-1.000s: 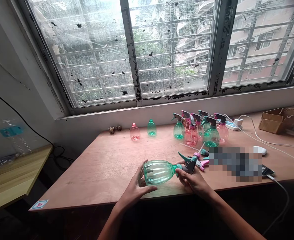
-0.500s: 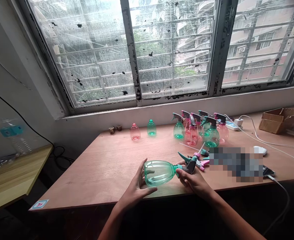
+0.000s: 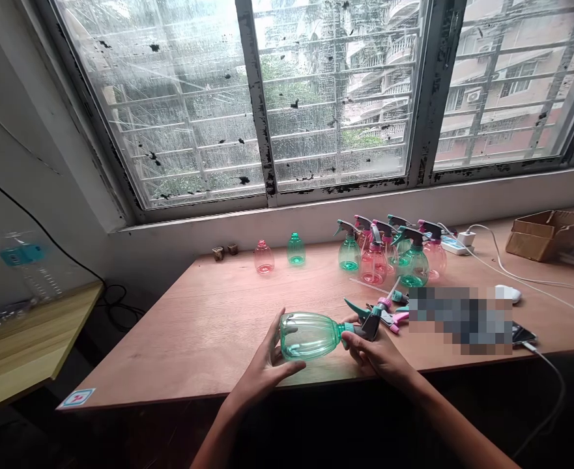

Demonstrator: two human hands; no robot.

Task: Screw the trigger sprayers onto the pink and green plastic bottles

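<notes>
A clear green plastic spray bottle [image 3: 309,337] lies on its side above the table, its base pointing left. My left hand [image 3: 267,365] cups the ribbed body from below, with the fingers spread around it. My right hand [image 3: 374,355] grips the neck, just below the grey and teal trigger spray head [image 3: 371,323]. Right of that hand lie loose spray heads with pink and teal parts [image 3: 393,318]. Beyond them stand several assembled pink and green spray bottles [image 3: 374,264]. A headless pink bottle [image 3: 264,257] and a headless green bottle [image 3: 296,250] stand further left.
The wooden table [image 3: 179,345] runs beneath the window [image 3: 335,98]. Small wooden blocks [image 3: 225,251] sit by the wall. To the right are a power strip [image 3: 455,245], cables, a white mouse [image 3: 507,294], a phone [image 3: 524,335], a cardboard box [image 3: 543,236] and a pixelated patch [image 3: 460,319].
Both hands stay on the bottle. The spray head has turned slightly, with its nozzle swinging a little to the left and upward.
</notes>
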